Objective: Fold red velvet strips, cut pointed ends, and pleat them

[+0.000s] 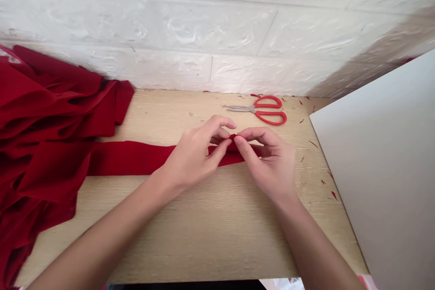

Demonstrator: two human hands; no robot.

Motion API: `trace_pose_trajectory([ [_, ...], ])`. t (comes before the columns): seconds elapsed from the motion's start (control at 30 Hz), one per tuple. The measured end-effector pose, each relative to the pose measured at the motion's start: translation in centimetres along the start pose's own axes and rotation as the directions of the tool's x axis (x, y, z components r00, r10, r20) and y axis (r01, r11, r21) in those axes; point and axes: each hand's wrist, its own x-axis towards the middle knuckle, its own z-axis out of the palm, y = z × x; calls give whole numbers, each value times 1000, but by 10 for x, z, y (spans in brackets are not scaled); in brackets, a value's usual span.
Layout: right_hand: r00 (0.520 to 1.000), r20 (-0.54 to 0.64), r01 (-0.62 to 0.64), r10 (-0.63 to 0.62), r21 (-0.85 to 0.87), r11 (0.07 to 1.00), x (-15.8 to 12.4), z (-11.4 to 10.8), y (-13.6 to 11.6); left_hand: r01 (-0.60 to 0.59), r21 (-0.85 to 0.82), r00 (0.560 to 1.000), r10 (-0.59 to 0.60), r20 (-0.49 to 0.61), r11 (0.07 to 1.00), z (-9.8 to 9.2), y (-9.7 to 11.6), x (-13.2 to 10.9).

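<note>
A long strip of red fabric [129, 158] lies across the light wooden table [210, 226], running from a heap on the left to my hands. My left hand [193, 154] and my right hand [268, 163] meet at the strip's right end. Both pinch the red fabric between thumb and fingers, and a small fold of it sticks up between the fingertips. The very end of the strip is hidden under my right hand.
A heap of red fabric [41, 118] fills the left side. Red-handled scissors [263, 109] lie shut near the white brick wall [217, 31]. A white board [390, 167] covers the right side. Small red scraps [331, 192] dot the table by it.
</note>
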Motion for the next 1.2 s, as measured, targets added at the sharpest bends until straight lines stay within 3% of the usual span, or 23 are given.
trace_pose_trajectory([
  [0.17,998,17,69,-68,-41,997,3,-5,2,-12,31,997,14,-72,999,-6,-5,3],
  [0.5,1000,-4,-12,12,76,997,3,0,8,-67,224,989,94,-110,972,-18,4,11],
  [0.67,997,76,-42,29,173,984,13,1,-8,-190,477,982,177,72,858,-39,36,37],
  [0.8,995,101,6,-20,133,991,29,-5,-27,-298,588,951,184,248,752,-53,70,59],
  [0.93,992,125,-20,-1,170,985,35,-8,-33,-211,542,970,105,220,814,-56,78,66],
  [1.07,987,151,-80,50,200,977,28,-9,-24,-114,339,977,43,209,934,-52,56,64],
  [1.2,979,184,-124,85,211,970,23,-10,-17,-41,161,968,-1,249,986,-46,38,62],
])
